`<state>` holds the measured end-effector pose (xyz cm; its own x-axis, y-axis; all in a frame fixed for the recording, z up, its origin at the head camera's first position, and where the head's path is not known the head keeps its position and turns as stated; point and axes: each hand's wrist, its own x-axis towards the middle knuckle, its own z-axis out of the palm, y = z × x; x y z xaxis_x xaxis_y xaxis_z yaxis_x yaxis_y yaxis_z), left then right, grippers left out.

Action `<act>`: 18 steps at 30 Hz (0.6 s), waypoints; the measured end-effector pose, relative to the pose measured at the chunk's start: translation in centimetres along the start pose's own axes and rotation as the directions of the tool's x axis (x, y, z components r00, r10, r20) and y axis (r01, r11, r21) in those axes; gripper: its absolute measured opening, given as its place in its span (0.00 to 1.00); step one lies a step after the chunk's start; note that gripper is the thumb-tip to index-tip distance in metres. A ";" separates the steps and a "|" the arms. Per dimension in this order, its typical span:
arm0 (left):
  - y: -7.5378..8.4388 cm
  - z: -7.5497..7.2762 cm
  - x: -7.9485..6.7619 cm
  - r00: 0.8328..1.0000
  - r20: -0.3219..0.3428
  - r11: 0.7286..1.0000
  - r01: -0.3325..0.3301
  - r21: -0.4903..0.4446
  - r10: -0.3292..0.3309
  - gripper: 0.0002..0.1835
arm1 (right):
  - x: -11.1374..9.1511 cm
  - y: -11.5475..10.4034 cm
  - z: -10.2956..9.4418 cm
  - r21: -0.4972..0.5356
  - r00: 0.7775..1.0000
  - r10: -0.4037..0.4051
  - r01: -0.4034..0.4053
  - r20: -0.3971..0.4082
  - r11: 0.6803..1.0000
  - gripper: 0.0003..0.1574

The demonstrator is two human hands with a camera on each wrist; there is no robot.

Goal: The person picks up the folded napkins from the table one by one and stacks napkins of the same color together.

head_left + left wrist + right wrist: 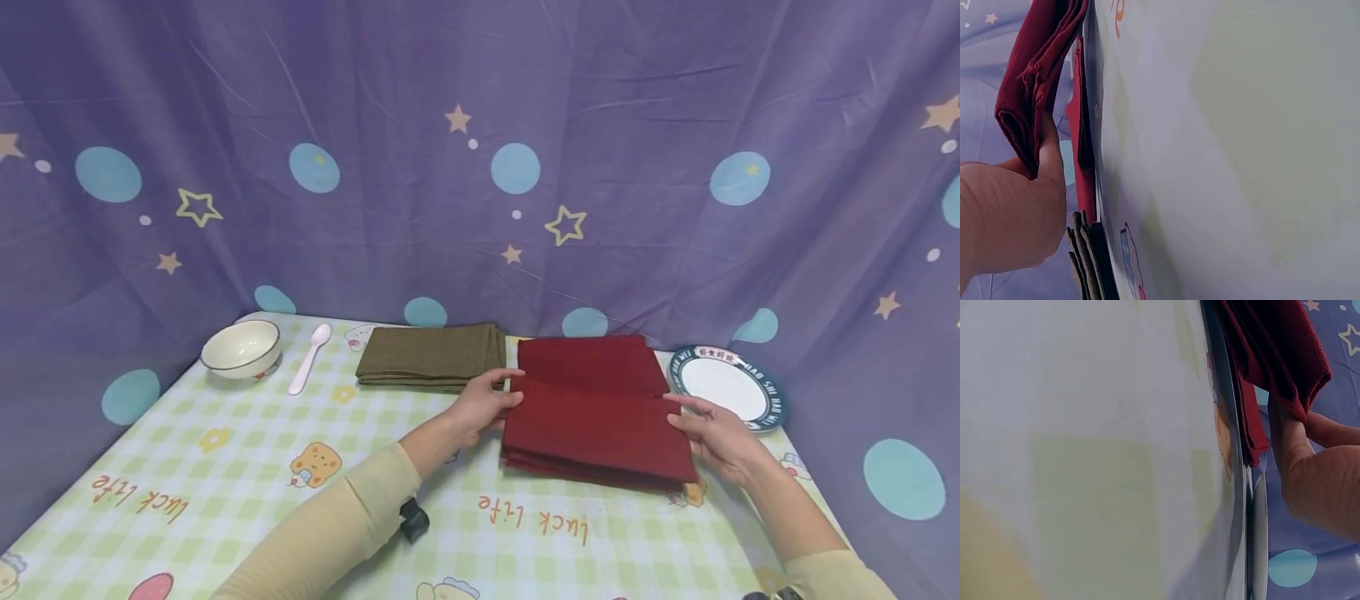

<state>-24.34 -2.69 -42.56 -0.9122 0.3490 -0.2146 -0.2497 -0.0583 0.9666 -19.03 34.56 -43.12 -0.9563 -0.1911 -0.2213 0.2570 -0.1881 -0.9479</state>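
A dark red folded cloth (596, 429) lies across the space between both hands. My left hand (483, 406) pinches its left edge, and my right hand (716, 435) pinches the right edge. In the left wrist view, the layered fold of the cloth (1038, 94) is raised off the table between thumb and fingers. The right wrist view likewise has the cloth's layers (1282, 356) held up off the surface. Beyond the raised part, more red fabric (588, 362) rests flat on the table; whether it is the same piece, I cannot tell.
An olive folded cloth (427, 354) lies left of the red one. A white plate with a dark patterned rim (772, 400) is just beyond my right hand. At the far left are a white bowl (240, 350) and a pink spoon (309, 362). A purple curtain (420, 250) backs the checked tablecloth (255, 508).
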 end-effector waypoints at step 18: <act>0.4 -0.1 1.2 1.000 -0.015 1.000 0.007 0.003 -0.007 0.26 | 1.3 -1.1 -0.1 -0.091 0.996 0.013 -0.021 -0.085 0.996 0.21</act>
<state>-25.56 -2.36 -42.46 -0.9152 0.3356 -0.2232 -0.2549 -0.0529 0.9655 -20.54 34.62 -42.36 -0.9612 -0.1108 -0.2525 0.2632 -0.0959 -0.9600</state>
